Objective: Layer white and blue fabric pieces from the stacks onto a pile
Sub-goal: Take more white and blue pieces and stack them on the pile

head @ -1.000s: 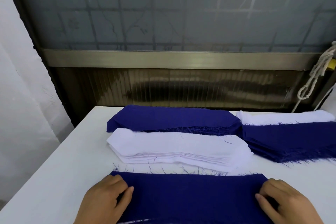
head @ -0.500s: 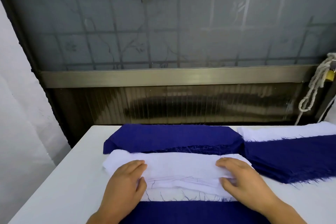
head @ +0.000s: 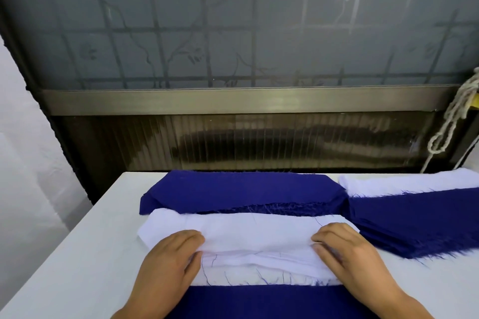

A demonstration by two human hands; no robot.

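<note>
White fabric stack (head: 256, 238) lies at the middle of the table (head: 77, 254), its long side running from nine to three o'clock. Both hands are on its top piece. The left hand (head: 166, 264) sits at the stack's eight o'clock end, fingers bent and pressed down on the cloth, with the thumb tucked toward the near edge; the top layer is bunched up into a low ridge between fingers and thumb, so it seems to pinch that layer. The right hand (head: 350, 254) sits at the four o'clock end in a mirrored pose, fingers curled onto the cloth and the thumb pressing a fold of the same layer. A soft crease runs across the white cloth from one hand to the other. Loose dark threads lie over the stack's near edge.

At six o'clock from the stack, touching its near edge, lies the blue pile (head: 259, 303), cut off by the bottom of the view and partly under both wrists. At twelve o'clock, just behind and touching the white stack, rests a blue fabric stack (head: 241, 191) with a frayed near edge. At two o'clock a second blue layer (head: 414, 223) spreads with a fringed edge, and white cloth (head: 404, 184) lies behind it. A knotted rope (head: 451, 116) hangs at the far right before the patterned glass (head: 233, 21).
</note>
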